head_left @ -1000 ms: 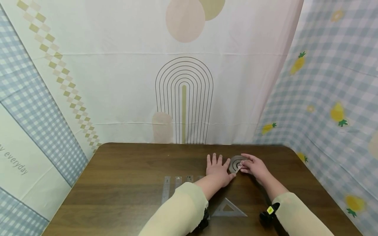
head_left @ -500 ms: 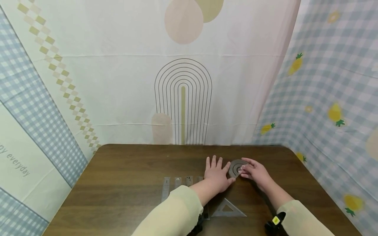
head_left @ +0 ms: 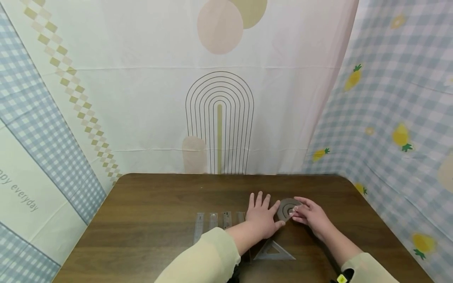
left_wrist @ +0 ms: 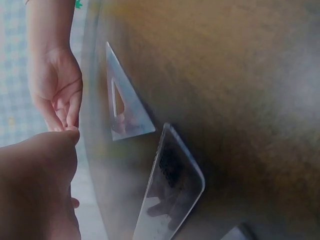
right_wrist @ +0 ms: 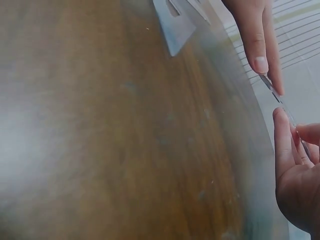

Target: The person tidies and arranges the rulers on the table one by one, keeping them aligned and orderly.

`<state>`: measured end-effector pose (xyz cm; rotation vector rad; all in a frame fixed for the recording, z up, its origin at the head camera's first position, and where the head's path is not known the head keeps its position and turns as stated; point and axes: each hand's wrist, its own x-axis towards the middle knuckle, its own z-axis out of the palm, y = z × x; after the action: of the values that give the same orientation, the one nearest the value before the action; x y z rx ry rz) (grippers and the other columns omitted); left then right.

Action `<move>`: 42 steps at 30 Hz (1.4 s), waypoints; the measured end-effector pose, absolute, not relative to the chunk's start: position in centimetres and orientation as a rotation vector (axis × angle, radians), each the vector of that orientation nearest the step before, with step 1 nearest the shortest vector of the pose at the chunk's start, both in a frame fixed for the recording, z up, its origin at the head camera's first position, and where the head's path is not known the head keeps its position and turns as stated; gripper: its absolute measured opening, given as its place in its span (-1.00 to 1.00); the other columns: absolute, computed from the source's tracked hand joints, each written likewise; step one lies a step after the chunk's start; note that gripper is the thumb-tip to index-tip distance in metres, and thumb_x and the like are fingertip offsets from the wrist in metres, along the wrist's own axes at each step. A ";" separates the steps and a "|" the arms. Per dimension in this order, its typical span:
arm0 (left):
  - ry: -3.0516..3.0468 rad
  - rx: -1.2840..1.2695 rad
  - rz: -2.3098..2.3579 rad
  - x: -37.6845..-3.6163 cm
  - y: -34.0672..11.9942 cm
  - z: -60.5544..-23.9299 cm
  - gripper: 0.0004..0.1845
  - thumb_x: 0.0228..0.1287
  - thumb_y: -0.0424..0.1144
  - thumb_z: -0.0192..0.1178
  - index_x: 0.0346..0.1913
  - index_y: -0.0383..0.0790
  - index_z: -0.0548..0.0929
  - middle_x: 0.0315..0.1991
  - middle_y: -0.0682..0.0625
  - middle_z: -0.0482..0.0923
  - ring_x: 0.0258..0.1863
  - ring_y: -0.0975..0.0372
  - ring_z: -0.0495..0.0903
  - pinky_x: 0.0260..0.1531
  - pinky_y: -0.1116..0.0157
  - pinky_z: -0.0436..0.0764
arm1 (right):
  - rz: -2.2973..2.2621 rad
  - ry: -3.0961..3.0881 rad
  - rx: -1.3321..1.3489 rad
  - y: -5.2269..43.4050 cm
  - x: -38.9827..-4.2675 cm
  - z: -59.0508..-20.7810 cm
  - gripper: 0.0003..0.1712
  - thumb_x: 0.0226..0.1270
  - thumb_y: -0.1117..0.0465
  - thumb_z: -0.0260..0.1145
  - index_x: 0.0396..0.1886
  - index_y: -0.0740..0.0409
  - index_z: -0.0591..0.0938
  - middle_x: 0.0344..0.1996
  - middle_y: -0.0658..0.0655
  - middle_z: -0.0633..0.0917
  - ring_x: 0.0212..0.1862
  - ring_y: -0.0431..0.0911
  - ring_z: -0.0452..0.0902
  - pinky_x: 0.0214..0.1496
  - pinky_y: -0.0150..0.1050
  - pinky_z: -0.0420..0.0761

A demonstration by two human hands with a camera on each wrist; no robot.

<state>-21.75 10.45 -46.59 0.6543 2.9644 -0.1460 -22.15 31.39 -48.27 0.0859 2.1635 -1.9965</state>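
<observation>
A clear protractor (head_left: 284, 210) with curved cut-outs sits between the two hands, on the right half of the table. My right hand (head_left: 313, 216) pinches its right side between thumb and fingers. On its other side lies my left hand (head_left: 262, 218), fingers straight and spread, with thumb and forefinger right at the edge. Seen edge-on in the right wrist view, the protractor (right_wrist: 275, 93) spans from the left thumb to the right fingers. Nearer the front, a clear set square (head_left: 274, 256) rests on the table; the left wrist view shows this set square (left_wrist: 131, 127) too.
Several clear rulers (head_left: 199, 226) lie in a row left of the hands, partly hidden by the left sleeve (head_left: 201, 255). The brown wooden table (head_left: 141, 236) backs onto a patterned cloth (head_left: 159, 98). A wrist camera (head_left: 341, 279) shows at the right sleeve.
Both hands and the protractor have shifted toward the front of the table and slightly right. The right hand keeps its pinch; the rulers and set square stay put.
</observation>
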 end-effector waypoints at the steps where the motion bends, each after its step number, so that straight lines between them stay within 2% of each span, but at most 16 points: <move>1: 2.964 0.665 -0.140 -21.6 10.5 -46.6 -0.23 0.33 0.51 -0.35 0.55 0.46 -0.11 0.60 0.15 -0.11 0.58 0.08 -0.26 0.47 -0.06 -0.27 | -1.995 2.163 0.082 31.5 -21.9 -48.2 -0.38 0.60 0.29 0.01 0.52 0.36 0.09 -0.10 0.13 0.59 -0.11 -0.16 0.65 -0.02 -0.24 0.67; 11: 2.955 0.743 -0.149 -20.2 11.0 -46.6 -0.23 0.29 0.55 -0.36 0.54 0.50 -0.09 0.59 0.17 -0.08 0.58 0.09 -0.20 0.48 -0.06 -0.21 | -1.955 2.157 0.117 32.3 -19.8 -47.7 -0.37 0.60 0.29 0.00 0.52 0.37 0.06 -0.08 0.18 0.56 -0.10 -0.12 0.64 -0.01 -0.20 0.67; 15: 2.924 0.747 -0.149 -19.7 11.5 -47.1 -0.23 0.28 0.56 -0.38 0.53 0.52 -0.13 0.59 0.19 -0.10 0.58 0.09 -0.22 0.47 -0.06 -0.26 | -1.938 2.122 0.143 32.8 -18.9 -47.8 -0.36 0.61 0.27 0.00 0.53 0.36 0.03 -0.06 0.19 0.56 -0.08 -0.09 0.64 0.00 -0.17 0.66; 26: 2.870 0.795 -0.189 -17.8 12.4 -47.4 -0.25 0.21 0.60 -0.33 0.48 0.62 -0.04 0.56 0.26 -0.02 0.57 0.14 -0.15 0.47 -0.06 -0.18 | -1.896 2.052 0.179 34.0 -16.2 -48.7 -0.32 0.59 0.24 0.05 0.50 0.41 0.00 -0.09 0.18 0.57 -0.06 -0.05 0.66 0.00 -0.14 0.66; 33: 2.843 0.814 -0.174 -17.5 12.9 -47.5 -0.24 0.21 0.59 -0.29 0.49 0.60 -0.03 0.56 0.24 -0.03 0.57 0.14 -0.17 0.47 -0.05 -0.21 | -1.892 2.033 0.138 34.7 -15.6 -48.9 -0.32 0.60 0.24 0.04 0.48 0.46 -0.02 -0.09 0.17 0.61 -0.05 -0.04 0.67 0.00 -0.11 0.66; 42: 2.859 0.802 -0.197 -17.6 13.1 -47.6 -0.27 0.19 0.60 -0.25 0.45 0.67 0.00 0.55 0.29 -0.01 0.57 0.14 -0.15 0.47 -0.06 -0.21 | -1.886 2.043 0.183 34.7 -15.5 -49.1 -0.33 0.57 0.28 0.07 0.47 0.47 0.01 -0.12 0.16 0.64 -0.08 -0.03 0.69 -0.05 -0.11 0.68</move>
<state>-17.62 13.09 -47.61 0.8019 2.8590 -0.1969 -15.48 34.69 -49.09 0.1829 2.0434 -1.8857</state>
